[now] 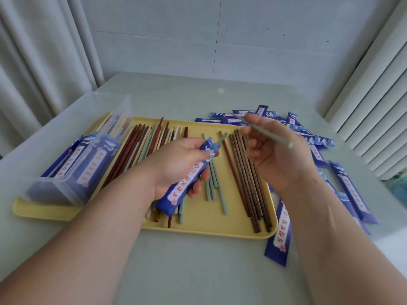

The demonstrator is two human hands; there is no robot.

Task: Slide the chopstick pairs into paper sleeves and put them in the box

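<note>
Though apart, sleeve (pixel 186 182) left, chopstick (pixel 271 134) right.

**Bright, flat light; blur on my right**

Soft, even light fills the scene, leaving only faint shadows on the table (pixel 198 271). My right hand (pixel 277 150) and the green chopstick (pixel 271 134) it holds are motion-blurred. The wide lens bends the curtain (pixel 33 73) and blinds (pixel 374 106) at the edges.

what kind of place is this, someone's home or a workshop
Likely a plain indoor room set up as a small packing station, home or workshop unclear: a pale table against a bare wall, curtains, a yellow tray of loose chopsticks and scattered blue paper sleeves.
</note>
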